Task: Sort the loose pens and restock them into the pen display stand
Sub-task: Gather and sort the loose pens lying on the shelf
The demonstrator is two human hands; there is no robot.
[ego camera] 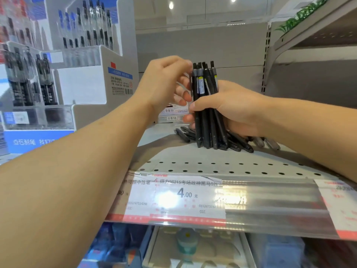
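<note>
Fingers (188, 118) of right hand (231, 111) grip upright pen bundle (206, 113).

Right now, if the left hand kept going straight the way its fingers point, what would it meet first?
The left hand points right, at the upright bundle of black pens that the right hand grips. Its fingertips look at or touching the pen tops already, though depth is unclear.
</note>
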